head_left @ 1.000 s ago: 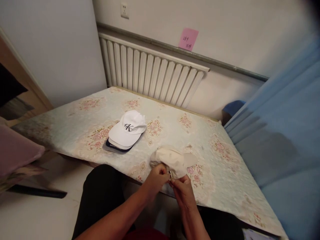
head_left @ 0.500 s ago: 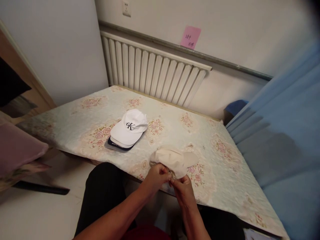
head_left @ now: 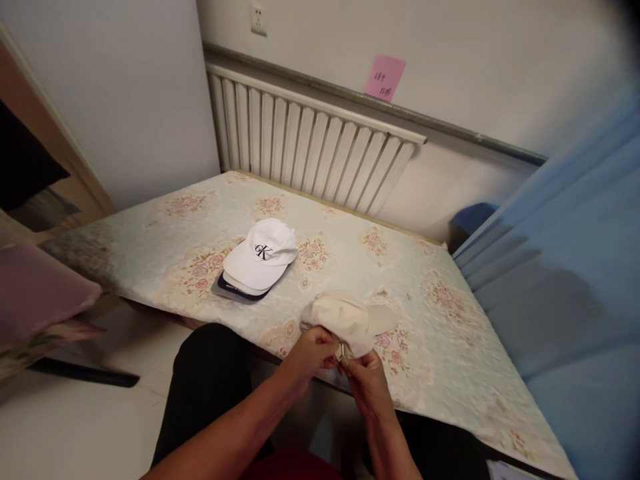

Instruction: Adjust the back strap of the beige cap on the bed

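The beige cap [head_left: 345, 317] lies at the near edge of the table [head_left: 450, 347], crown up, its brim pointing away to the right and its back end drawn towards the person. At that back end a small metal buckle [head_left: 341, 351] shows between the two hands. The left hand [head_left: 311, 350] is curled, its fingertips pressed together on the cap's rear edge just beside the buckle. The right hand [head_left: 365, 377] meets it from below, thumb and forefinger pinching the buckle itself. The work in hand looks like fine handling of the back strap, and it seems best done with one hand holding the fabric taut while the other moves only the metal piece. Resting the crown on the table keeps the cap from twisting, and small pulls suit the thin strap better than a tug. How the strap runs through the buckle is too small to tell. Further back on the flowered cloth, well apart, a white cap [head_left: 263, 253] with a black logo sits on top of a dark cap [head_left: 225, 291]. Behind the table stands a radiator [head_left: 310, 147] with a pink note [head_left: 385, 77] on the wall above, and a blue curtain [head_left: 575, 267] hangs at the right.
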